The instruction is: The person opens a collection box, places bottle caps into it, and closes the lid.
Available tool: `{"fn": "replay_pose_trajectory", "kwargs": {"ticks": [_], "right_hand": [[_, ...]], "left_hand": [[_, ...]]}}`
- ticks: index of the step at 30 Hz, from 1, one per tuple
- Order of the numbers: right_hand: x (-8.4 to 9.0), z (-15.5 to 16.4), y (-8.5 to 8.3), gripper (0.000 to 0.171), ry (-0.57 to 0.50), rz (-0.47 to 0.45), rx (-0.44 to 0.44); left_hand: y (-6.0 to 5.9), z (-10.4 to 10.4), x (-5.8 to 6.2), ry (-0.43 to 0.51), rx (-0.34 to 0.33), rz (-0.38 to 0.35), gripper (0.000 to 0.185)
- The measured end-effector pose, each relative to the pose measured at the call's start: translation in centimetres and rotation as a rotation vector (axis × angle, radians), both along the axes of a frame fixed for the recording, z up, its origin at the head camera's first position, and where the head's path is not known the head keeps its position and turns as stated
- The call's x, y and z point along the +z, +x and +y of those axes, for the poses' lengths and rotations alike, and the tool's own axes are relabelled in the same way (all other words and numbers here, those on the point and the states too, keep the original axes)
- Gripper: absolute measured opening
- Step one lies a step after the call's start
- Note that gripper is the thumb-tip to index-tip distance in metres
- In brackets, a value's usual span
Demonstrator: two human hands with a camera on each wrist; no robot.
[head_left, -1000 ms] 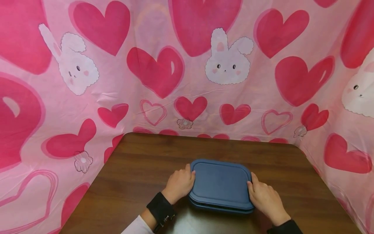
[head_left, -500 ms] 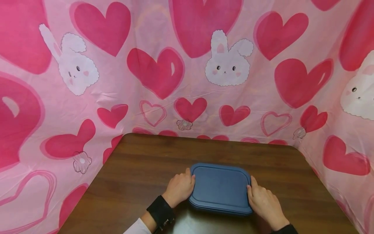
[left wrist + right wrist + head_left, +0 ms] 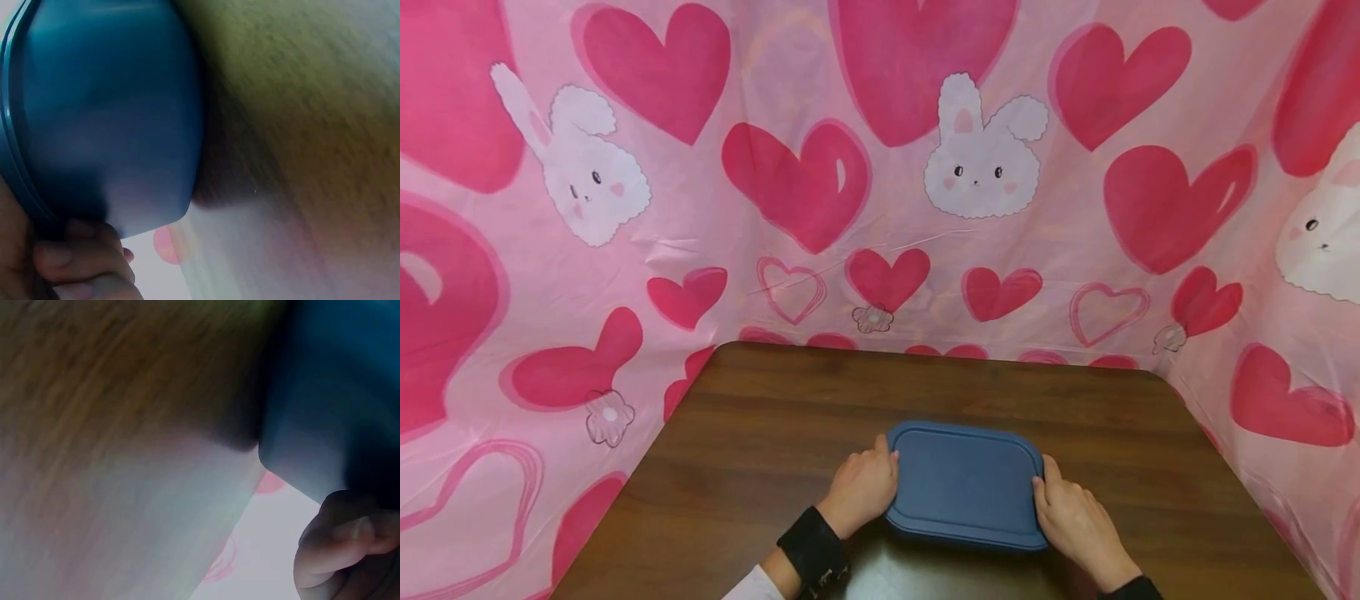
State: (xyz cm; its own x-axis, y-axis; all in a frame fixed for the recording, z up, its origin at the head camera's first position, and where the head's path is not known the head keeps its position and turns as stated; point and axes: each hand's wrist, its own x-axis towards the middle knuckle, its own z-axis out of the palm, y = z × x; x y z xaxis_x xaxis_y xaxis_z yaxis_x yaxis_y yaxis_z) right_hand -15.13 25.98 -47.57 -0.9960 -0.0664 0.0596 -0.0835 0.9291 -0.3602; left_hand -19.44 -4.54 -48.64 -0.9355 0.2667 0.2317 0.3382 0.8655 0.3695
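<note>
A blue rectangular food container (image 3: 966, 483) with rounded corners and a lid of the same colour is seen from above in the head view, low over the table. My left hand (image 3: 863, 483) grips its left end, thumb along the lid's edge. At the opposite end my right hand (image 3: 1078, 517) holds it the same way. In the left wrist view, curled fingers (image 3: 84, 262) sit under the rim, against the smooth tapering wall of the container. The right wrist view shows fingers (image 3: 344, 547) curled below the other end. The container's inside is hidden by the lid.
The brown wooden table (image 3: 775, 417) extends behind and to both sides of the container. A pink curtain (image 3: 895, 217) with hearts and rabbit faces encloses its back and sides. Black bands (image 3: 812, 546) wrap both wrists.
The lid has sunk slightly, and the dark gap along its near edge has narrowed until lid and container look joined. Both hands have moved down a little with it, keeping their hold.
</note>
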Motion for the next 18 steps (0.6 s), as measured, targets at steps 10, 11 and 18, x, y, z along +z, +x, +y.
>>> {"fn": "replay_pose_trajectory", "kwargs": {"ticks": [10, 11, 18], "right_hand": [[-0.16, -0.48, -0.32, 0.053, -0.034, -0.080, 0.005], [-0.16, -0.48, -0.34, 0.054, -0.035, -0.085, 0.004], [0.37, -0.26, -0.26, 0.052, -0.026, -0.115, -0.005]], "left_hand": [[0.61, -0.50, -0.07, 0.023, 0.011, -0.034, 0.035], [0.62, -0.51, -0.12, 0.020, 0.014, -0.035, 0.036], [0.55, -0.49, -0.20, 0.007, 0.032, -0.035, 0.036]]}}
